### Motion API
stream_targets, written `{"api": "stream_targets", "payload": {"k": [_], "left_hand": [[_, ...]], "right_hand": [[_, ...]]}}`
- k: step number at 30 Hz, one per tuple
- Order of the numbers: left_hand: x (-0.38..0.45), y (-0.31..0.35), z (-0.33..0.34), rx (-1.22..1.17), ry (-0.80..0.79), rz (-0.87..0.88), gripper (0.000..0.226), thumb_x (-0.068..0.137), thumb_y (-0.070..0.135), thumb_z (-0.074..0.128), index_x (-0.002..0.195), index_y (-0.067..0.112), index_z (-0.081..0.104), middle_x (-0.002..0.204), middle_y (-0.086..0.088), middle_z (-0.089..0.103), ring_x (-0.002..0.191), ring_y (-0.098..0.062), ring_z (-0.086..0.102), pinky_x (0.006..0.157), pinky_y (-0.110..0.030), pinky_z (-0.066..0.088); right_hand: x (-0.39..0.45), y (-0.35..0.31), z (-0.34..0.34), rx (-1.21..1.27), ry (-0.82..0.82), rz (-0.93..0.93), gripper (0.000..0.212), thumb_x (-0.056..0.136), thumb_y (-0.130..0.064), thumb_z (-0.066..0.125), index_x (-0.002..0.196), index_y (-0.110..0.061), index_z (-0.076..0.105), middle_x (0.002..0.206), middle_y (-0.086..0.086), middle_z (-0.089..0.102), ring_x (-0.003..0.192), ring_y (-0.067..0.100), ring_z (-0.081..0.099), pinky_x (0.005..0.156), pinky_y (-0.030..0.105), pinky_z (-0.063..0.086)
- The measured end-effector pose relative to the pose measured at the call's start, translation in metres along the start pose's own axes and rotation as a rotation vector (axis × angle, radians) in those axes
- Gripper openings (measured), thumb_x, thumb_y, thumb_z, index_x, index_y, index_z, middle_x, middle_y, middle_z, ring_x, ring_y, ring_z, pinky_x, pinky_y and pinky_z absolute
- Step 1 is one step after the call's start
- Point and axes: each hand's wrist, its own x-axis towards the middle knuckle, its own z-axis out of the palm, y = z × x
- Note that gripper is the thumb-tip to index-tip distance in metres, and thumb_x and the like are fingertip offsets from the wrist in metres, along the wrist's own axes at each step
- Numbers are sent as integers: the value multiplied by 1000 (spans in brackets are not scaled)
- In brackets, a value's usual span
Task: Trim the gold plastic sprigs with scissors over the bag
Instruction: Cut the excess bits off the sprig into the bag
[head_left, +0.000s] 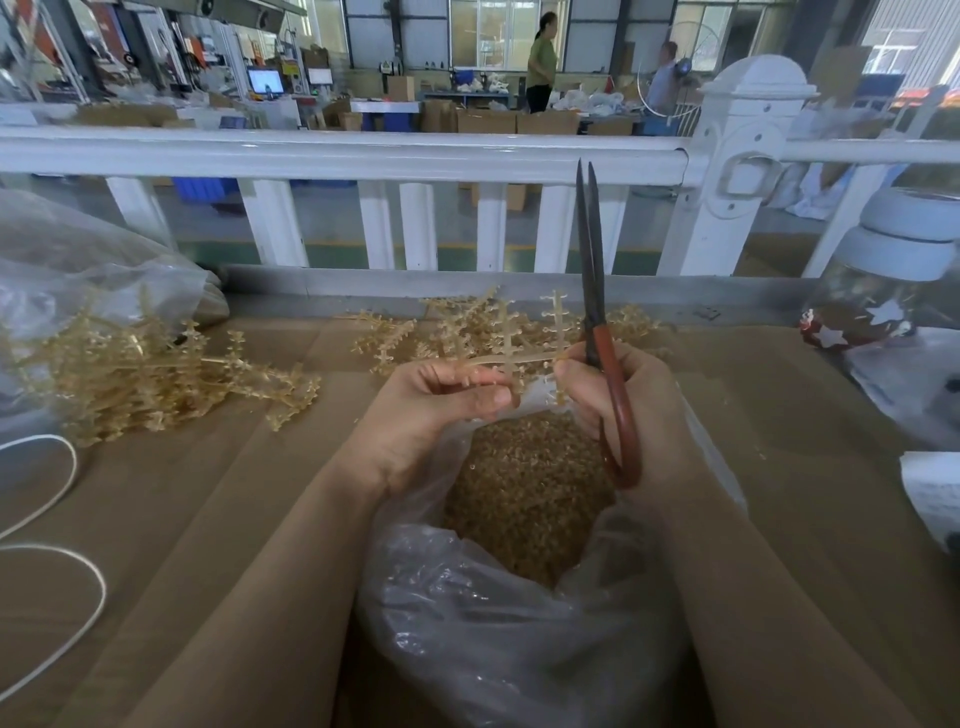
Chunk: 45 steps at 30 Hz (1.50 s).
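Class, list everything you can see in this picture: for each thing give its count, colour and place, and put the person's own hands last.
sprig: one, gold, held over the bag
scissors: one, dark blades up, red handles
bag: one, clear, front centre, holds gold bits
sprig piles: two, gold, left and behind the hands
table: one, brown
cord: one, white, far left
jar: one, clear, white lid, right
fence: one, white, behind table
left hand: pinches the sprig
right hand: holds scissors, touches the sprig
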Motion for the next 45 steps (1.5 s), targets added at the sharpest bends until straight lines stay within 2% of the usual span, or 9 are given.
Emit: {"api": "stream_targets", "payload": {"k": [6,9,11,14,20,25,32,39,45], "left_hand": [[-1,1,-1,-57,30,-10,2,71,2,73,71,4,72,73,-2,72,76,-13,67,75,-20,53],[1,4,-4,-103,137,-15,15,74,10,78,74,4,64,70,1,66,70,-10,62,77,-21,51],[1,6,-7,-140,202,-26,14,72,17,79,74,11,67,70,2,65,68,-9,60,79,-24,48],[1,7,-8,-177,260,-28,9,69,23,75,76,18,70,72,2,64,67,-9,58,80,-27,45],[2,6,-11,-235,299,-11,5,74,20,72,78,18,70,70,3,63,65,-9,58,75,-27,46],[3,5,-12,-274,327,19,12,70,20,70,81,15,69,74,1,64,67,-8,58,72,-26,44],[3,4,-15,-315,316,34,5,77,16,69,77,21,71,77,4,66,72,-8,61,75,-24,47],[4,2,-13,-271,293,58,12,74,11,71,83,11,63,78,2,69,73,-9,64,75,-21,52],[3,1,-7,-215,237,118,7,71,7,71,74,12,74,74,0,70,72,-11,65,72,-20,54]], "right_hand": [[-4,3,2,-10,-37,-87,10,78,-33,81,73,-29,74,60,-12,64,55,0,59,65,24,46],[-5,4,2,-40,-22,-181,28,62,-52,79,74,-28,72,72,-9,71,70,7,68,76,33,55],[-3,8,2,-100,-5,-238,43,60,-57,79,83,-23,68,76,-10,70,74,6,68,76,27,54],[-1,15,3,-232,-48,-333,44,65,-60,82,87,-28,62,74,-17,65,69,-2,62,66,13,49],[-1,25,6,-632,-140,-394,56,58,-91,60,89,-44,55,90,-30,65,83,-10,62,66,13,45],[2,31,5,-858,-95,-464,56,62,-92,51,96,-48,50,83,-32,59,79,-13,56,61,7,37],[4,34,2,-942,-1,-511,56,65,-92,46,92,-43,47,76,-28,53,69,-11,50,56,10,35],[6,37,1,-982,-10,-491,60,66,-93,44,93,-41,46,78,-27,54,70,-11,50,57,10,35],[7,37,2,-1009,5,-496,60,67,-92,44,92,-38,44,76,-29,50,68,-12,46,57,8,33]]}}
